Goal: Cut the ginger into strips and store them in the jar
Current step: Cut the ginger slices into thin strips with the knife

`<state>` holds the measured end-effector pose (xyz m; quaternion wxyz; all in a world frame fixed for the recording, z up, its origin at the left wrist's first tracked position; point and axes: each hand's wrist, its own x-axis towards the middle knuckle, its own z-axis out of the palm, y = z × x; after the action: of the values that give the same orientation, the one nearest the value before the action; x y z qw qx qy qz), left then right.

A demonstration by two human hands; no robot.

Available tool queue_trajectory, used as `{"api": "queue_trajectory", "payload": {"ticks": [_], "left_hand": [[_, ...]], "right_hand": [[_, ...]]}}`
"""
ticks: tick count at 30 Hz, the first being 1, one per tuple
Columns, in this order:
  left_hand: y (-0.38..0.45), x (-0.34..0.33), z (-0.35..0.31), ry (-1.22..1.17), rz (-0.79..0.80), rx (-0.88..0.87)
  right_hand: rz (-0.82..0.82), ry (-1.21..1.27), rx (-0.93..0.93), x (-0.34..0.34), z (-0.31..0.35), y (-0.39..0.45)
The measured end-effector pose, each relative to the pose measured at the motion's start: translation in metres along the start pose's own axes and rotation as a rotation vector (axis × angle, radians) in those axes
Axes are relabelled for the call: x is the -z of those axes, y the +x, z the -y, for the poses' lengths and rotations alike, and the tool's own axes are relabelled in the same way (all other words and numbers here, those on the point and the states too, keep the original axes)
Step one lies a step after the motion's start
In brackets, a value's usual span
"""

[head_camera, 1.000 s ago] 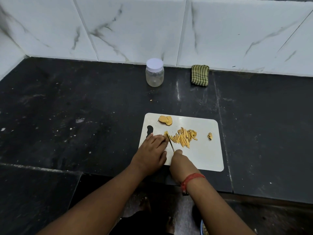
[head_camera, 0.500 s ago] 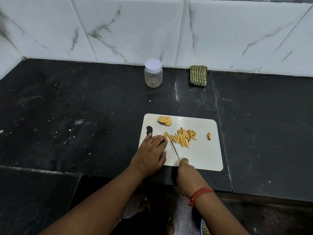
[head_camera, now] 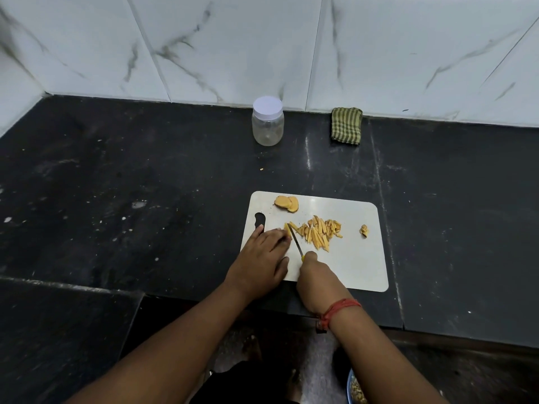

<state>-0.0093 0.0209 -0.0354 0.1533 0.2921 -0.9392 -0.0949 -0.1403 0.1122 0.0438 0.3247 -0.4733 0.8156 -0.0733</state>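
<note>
Yellow ginger piece (head_camera: 287,229) lies on the cutting board (head_camera: 361,266) under the left hand's (head_camera: 261,259) close-set pressing fingertips, just left of the knife (head_camera: 294,239) gripped by the right hand (head_camera: 316,279), blade pointing away.

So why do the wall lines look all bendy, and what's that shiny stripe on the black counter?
Head view: the wide-angle lens bends the tile seams on the wall; the stripe is glare on the counter right of the jar; the cutting board is sharp, the wall's left edge smeared.
</note>
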Motion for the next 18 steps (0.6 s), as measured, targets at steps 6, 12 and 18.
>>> {"api": "queue_trajectory", "payload": {"ticks": [6, 12, 18], "left_hand": [[0.0, 0.001, 0.0, 0.004, 0.012, 0.003], [-0.001, 0.0, 0.001, -0.008, 0.003, 0.006], [0.0, 0.0, 0.001, 0.006, 0.007, 0.008]], "right_hand": [[0.028, 0.006, -0.036, 0.0, 0.003, 0.008], [0.065, -0.03, -0.044, 0.002, 0.005, 0.011], [0.084, -0.035, -0.071, -0.001, 0.006, 0.02]]}}
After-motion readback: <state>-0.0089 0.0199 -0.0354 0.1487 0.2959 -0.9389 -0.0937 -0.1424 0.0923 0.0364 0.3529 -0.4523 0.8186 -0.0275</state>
